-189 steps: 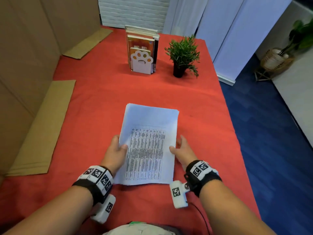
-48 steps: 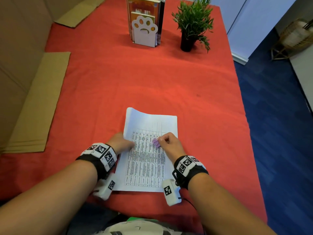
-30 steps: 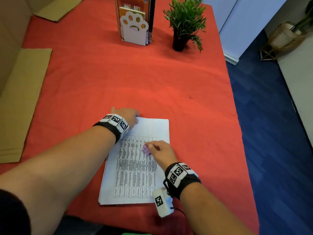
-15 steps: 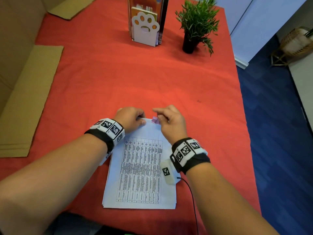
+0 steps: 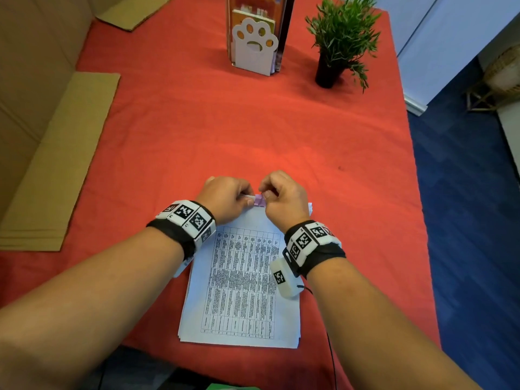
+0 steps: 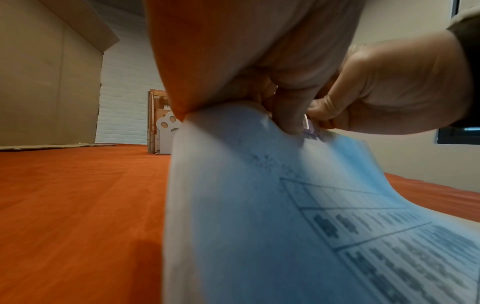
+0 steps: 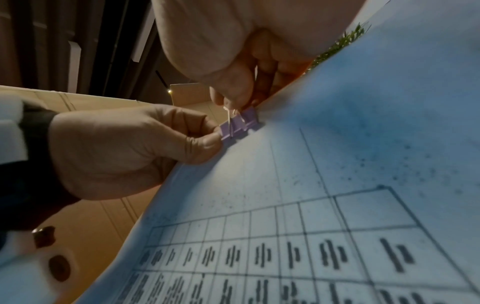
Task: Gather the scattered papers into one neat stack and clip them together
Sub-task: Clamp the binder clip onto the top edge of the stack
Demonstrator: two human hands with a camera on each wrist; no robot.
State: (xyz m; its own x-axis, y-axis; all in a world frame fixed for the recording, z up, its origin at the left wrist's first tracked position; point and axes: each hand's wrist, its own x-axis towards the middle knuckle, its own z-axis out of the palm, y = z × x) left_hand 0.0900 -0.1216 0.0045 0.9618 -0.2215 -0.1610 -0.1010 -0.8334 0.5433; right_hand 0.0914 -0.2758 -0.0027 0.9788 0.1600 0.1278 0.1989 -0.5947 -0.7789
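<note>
A stack of white papers (image 5: pixel 242 291) printed with a table lies on the red tablecloth (image 5: pixel 197 130), its far edge lifted off the cloth. A small purple binder clip (image 5: pixel 259 200) sits on that far edge. My right hand (image 5: pixel 266 192) pinches the clip's wire handles; in the right wrist view the clip (image 7: pixel 240 124) bites the paper (image 7: pixel 337 174) edge. My left hand (image 5: pixel 247 199) pinches the stack's edge right beside the clip. In the left wrist view the paper (image 6: pixel 285 205) curves up to my fingers (image 6: pixel 288 115), and the clip (image 6: pixel 310 127) peeks out behind them.
A white paw-shaped bookend (image 5: pixel 254 49) with books and a small potted plant (image 5: pixel 342 38) stand at the table's far end. Flat cardboard (image 5: pixel 62 161) lies on the left, with cardboard walls behind it. The table's right edge drops to blue floor (image 5: pixel 464 220).
Over the last second my right hand carried the clip from the page's middle to the far edge. It now sits on that edge, and my left hand has closed in beside it.
</note>
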